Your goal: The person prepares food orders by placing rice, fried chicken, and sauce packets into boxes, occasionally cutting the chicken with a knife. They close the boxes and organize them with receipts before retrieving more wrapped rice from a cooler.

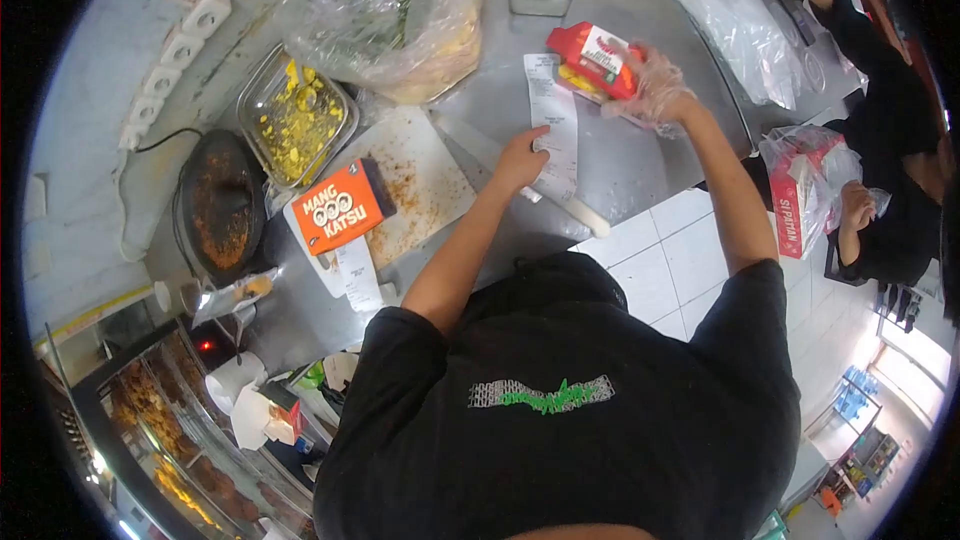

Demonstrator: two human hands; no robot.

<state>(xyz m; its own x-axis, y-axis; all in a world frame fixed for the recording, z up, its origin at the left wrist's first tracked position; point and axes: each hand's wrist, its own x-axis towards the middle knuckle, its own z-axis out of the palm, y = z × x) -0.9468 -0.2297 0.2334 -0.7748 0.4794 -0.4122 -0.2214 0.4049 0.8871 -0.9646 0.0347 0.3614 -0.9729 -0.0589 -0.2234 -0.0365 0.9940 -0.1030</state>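
My left hand (521,161) is bare, its fingers closed at the edge of a long white printed receipt (553,105) over the steel counter. My right hand (657,88) wears a clear plastic glove and grips a red food box (592,58) by its right end. A white label covers part of the box top, and yellow shows along its lower side. Below the receipt, a long knife with a white handle (586,216) lies across the counter's front edge. To the left, an orange "Mang Katsu" box (338,206) rests on a crumb-strewn white cutting board (425,180).
A metal tray (345,130) of yellow pieces, a dark mortar (222,205) and a large plastic bag (390,15) stand at the left and back. A clear container (540,2) is behind. At right, another person's hand (856,206) is at a bagged red box (790,195).
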